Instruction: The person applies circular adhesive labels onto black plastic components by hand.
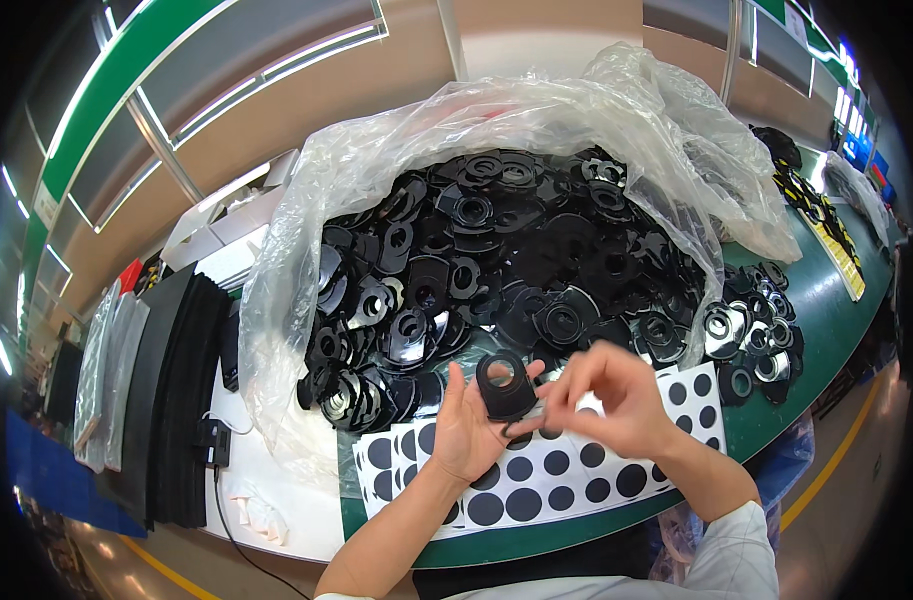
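Note:
My left hand [464,440] is closed, palm up, around a black plastic part [512,398] with a round hole through its upper end. Close beside it, my right hand [616,402] is slightly blurred, its fingers curled toward the thumb in a pinch. Whether anything small sits between those fingertips I cannot make out. Beneath both hands lie white sheets [578,481] with rows of round black dots. Just beyond them a big heap of similar glossy black parts [476,208] fills an opened clear plastic bag [286,255].
More black parts [766,330] lie on the green tabletop [826,345] at the right. Upright black sheets [176,400] stand at the left, near a small black box [214,443] with a cable. A yellow strip [838,255] lies at the far right.

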Motion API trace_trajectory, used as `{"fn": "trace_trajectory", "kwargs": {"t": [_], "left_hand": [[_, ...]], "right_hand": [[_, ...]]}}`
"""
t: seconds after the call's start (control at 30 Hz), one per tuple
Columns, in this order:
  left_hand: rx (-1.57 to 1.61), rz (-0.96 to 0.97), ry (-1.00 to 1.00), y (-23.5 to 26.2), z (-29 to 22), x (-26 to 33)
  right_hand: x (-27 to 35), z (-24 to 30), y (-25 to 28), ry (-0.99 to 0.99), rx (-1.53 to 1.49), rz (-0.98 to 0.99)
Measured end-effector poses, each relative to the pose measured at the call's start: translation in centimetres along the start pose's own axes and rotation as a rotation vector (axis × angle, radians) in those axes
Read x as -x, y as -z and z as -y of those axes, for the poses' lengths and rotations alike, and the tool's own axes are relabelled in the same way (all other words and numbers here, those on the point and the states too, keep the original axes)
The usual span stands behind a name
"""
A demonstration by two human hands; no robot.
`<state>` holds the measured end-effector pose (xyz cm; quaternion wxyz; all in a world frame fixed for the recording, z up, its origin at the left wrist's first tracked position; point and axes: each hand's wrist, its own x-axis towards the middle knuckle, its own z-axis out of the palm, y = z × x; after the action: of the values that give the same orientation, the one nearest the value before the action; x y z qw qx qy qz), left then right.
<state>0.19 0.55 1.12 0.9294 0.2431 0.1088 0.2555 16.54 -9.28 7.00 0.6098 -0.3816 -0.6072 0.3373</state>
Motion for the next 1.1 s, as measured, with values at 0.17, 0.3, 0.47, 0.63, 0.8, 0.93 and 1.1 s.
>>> {"fn": "trace_trajectory", "kwargs": {"t": [0.17,0.3,0.47,0.63,0.8,0.93,1.1], "left_hand": [[-0.224,-0.086,0.03,-0.4,0.9,0.0],[-0.239,-0.144,0.059,-0.3,1.1,-0.1],[-0.248,-0.166,0.062,-0.4,1.2,0.0],[-0.262,-0.162,0.075,-0.3,1.2,-0.1],[-0.267,-0.182,0.08,-0.4,1.2,0.0],[-0.26,-0.169,0.082,-0.2,1.2,-0.1],[-0.253,-0.174,0.078,-0.3,1.3,-0.1]], "right_hand": [[-0.7,-2.5,0.1,-0.286,-0.063,-0.28],[-0.5,-3.9,-0.5,-0.332,-0.066,-0.255],[-0.4,-4.7,-0.8,-0.343,-0.041,-0.247],[-0.4,-4.8,-0.7,-0.339,-0.024,-0.244],[-0.4,-4.9,-0.7,-0.351,-0.021,-0.242],[-0.5,-4.5,-0.5,-0.391,0.004,-0.233],[-0.4,-4.6,-0.3,-0.416,0.018,-0.23]]}}
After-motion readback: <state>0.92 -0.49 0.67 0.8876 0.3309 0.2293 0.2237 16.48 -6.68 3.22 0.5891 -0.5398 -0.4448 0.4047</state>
